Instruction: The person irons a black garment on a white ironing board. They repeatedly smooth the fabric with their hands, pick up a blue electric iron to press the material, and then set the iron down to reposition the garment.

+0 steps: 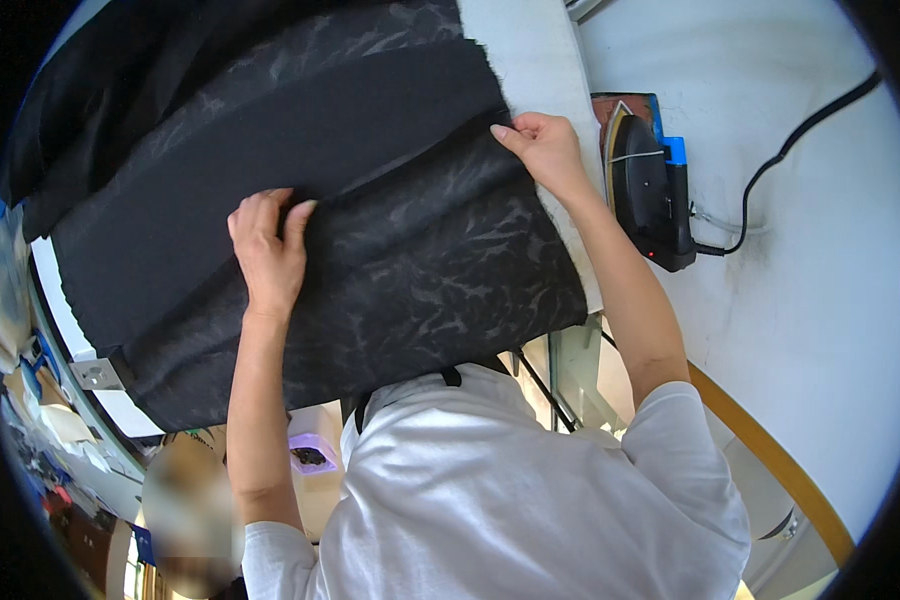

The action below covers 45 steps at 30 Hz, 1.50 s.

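Observation:
A large piece of black fabric (410, 270) lies spread over a white-topped table, its near part marked with a shiny leaf-like pattern and a plain matte band beyond it. My left hand (270, 245) is at the middle of the cloth, fingers curled and thumb close to them at a raised fold; the fingertips are partly hidden. At the cloth's right edge, my right hand (548, 155) pinches the fabric between thumb and fingers. The fold runs slantwise from one hand to the other.
A black iron (655, 190) with a blue part rests on its stand to the right, its cord (790, 150) curving to the upper right. A metal bracket (98, 374) sits at the table's left edge. Below stands a lilac-lined container (315, 455). Clutter (60, 420) fills the far left.

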Tool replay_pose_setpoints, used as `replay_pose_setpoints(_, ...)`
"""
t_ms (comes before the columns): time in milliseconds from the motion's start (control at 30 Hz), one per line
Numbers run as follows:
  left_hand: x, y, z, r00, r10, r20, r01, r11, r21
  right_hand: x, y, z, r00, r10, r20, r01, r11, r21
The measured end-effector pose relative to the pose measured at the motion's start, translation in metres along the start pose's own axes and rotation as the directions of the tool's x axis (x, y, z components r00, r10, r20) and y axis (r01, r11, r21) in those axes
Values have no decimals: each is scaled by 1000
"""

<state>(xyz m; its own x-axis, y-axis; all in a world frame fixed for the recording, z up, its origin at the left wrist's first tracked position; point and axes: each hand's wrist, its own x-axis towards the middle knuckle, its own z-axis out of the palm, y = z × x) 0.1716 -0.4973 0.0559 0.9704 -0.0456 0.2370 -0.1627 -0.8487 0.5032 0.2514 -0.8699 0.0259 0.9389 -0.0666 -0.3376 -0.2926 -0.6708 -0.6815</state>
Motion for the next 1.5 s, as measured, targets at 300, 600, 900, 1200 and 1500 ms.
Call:
replay_pose_setpoints(300,-191,-5,-91,928,-6,373,-47,990,133,-62,22,-29,991,29,-128,-7,985,174)
replay_pose_setpoints(600,-247,-54,-101,951,-245,187,206,957,205,-147,40,-9,987,-73,-146,41,977,-211)
replay_pose_setpoints(900,-175,-63,-138,980,-196,36,187,967,175,-115,37,-26,980,-23,-196,11,998,-65)
replay_pose_setpoints(1200,-82,-14,-78,999,1,-39,7,982,187,-53,-23,-32,958,-268,-107,277,957,85)
replay_pose_setpoints(1500,-19,2,-17,993,-64,95,58,996,64,17,-19,-32,920,-304,248,281,952,126)
